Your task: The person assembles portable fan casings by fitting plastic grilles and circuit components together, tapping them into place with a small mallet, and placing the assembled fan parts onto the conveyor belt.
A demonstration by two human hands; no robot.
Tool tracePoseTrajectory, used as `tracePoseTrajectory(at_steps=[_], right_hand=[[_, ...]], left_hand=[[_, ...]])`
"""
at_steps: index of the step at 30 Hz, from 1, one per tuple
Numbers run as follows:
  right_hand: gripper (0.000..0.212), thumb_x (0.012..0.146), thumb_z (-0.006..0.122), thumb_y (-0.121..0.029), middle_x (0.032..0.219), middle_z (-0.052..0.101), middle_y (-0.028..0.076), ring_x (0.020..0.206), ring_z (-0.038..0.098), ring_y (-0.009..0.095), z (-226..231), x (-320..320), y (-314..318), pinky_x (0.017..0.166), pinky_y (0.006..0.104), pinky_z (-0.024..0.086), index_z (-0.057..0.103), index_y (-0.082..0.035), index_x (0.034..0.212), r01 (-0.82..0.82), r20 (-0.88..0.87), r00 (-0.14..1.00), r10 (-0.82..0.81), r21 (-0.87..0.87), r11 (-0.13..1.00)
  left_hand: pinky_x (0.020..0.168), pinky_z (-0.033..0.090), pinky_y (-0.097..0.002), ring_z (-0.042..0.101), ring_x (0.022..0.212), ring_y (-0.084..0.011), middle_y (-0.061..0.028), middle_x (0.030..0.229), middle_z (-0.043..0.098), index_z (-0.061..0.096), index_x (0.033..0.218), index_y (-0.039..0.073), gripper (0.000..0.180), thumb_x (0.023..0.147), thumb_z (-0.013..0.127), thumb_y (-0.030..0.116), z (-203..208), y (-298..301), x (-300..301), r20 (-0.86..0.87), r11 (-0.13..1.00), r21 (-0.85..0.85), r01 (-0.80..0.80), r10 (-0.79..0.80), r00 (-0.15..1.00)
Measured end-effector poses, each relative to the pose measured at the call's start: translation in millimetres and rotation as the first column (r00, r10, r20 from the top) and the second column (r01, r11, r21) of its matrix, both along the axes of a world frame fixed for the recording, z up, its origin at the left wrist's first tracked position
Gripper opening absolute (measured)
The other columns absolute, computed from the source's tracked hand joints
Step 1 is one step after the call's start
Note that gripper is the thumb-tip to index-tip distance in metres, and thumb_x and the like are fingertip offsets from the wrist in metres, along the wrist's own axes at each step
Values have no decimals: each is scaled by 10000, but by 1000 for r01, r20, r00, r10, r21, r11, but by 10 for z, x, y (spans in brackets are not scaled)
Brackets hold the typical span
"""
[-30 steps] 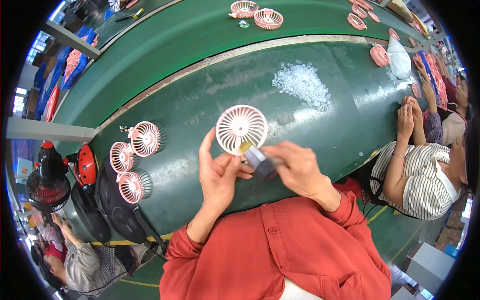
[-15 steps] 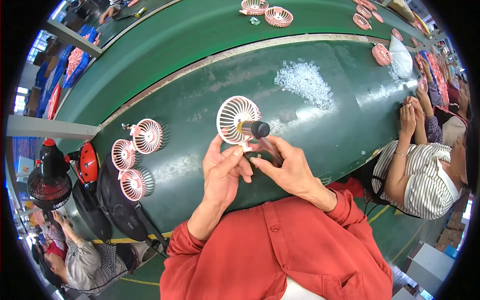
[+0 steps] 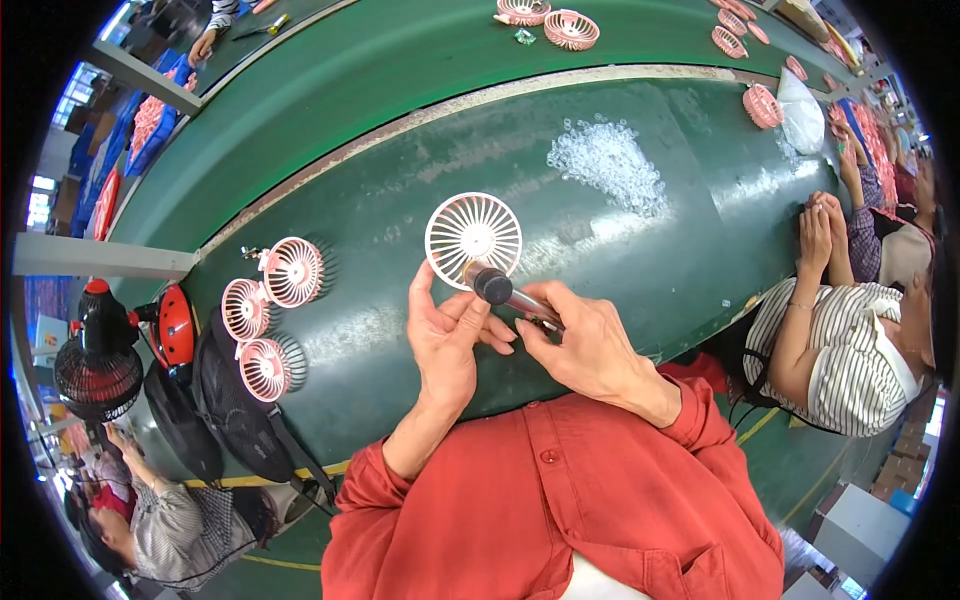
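My left hand (image 3: 445, 345) holds a round pink fan housing (image 3: 474, 222) with radial slats by its lower edge, just above the green table. The thumb and forefinger are closed on its lower part. In my right hand (image 3: 598, 345) is the handle of a small mallet (image 3: 494, 286) with a round black-ended head. The mallet head overlaps the bottom of the housing; whether it touches cannot be told. What lies behind the head is hidden.
Three pink fan housings (image 3: 265, 368) lie on the left, beside a black bag (image 3: 240, 410). A heap of small clear rings (image 3: 610, 165) lies beyond my hands. A green conveyor belt (image 3: 400, 70) carries pink parts. Co-workers sit on both sides; one wears a striped shirt (image 3: 830, 330).
The mallet head has come down and left, toward the housing's lower edge. The housing now faces up more squarely. Parts on the belt have shifted right.
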State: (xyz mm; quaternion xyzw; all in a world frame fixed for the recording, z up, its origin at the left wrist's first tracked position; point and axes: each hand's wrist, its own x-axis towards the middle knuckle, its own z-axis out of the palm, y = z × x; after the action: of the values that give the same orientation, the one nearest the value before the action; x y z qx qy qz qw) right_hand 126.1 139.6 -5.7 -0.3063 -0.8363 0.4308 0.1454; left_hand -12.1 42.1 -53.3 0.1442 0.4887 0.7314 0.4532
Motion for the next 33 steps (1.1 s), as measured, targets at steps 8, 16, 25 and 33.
tracePoseTrajectory(at_steps=[8, 16, 25, 33], right_hand=[[232, 853, 708, -91, 704, 643, 80, 618, 619, 103, -85, 92, 209, 557, 293, 475, 602, 6, 1036, -9, -14, 1000, 6, -168, 986], [86, 875, 650, -26, 751, 598, 171, 638, 599, 325, 31, 13, 113, 546, 388, 458, 653, 7, 955, -63, -115, 991, 63, 6, 998], [361, 730, 673, 40, 972, 635, 101, 777, 666, 286, -105, -52, -8, 589, 387, 534, 662, -46, 1080, -212, 17, 973, 230, 460, 863], [143, 848, 739, -88, 639, 607, -7, 514, 480, 34, 108, -55, 346, 451, 206, 326, 689, 46, 861, 250, -36, 942, -332, -587, 770]], left_hand=[[434, 533, -285, 652, 561, -217, -220, 957, 685, 145, 1466, 7, 706, 939, 612, 58, 65, -16, -33, -35, 991, -44, 125, -126, 991], [398, 508, -271, 630, 512, -209, -218, 929, 684, 156, 1461, 21, 675, 938, 583, 27, 109, -97, -112, 46, 979, -108, 173, -169, 984], [454, 556, -298, 654, 590, -199, -153, 955, 620, 300, 1381, 26, 442, 987, 488, 96, 7, -113, -35, 293, 968, 81, 238, -251, 923], [633, 541, -275, 665, 755, -194, -157, 1053, 668, 426, 1316, 15, 425, 938, 616, 59, 70, -293, -15, -704, 990, 84, 115, -23, 709]])
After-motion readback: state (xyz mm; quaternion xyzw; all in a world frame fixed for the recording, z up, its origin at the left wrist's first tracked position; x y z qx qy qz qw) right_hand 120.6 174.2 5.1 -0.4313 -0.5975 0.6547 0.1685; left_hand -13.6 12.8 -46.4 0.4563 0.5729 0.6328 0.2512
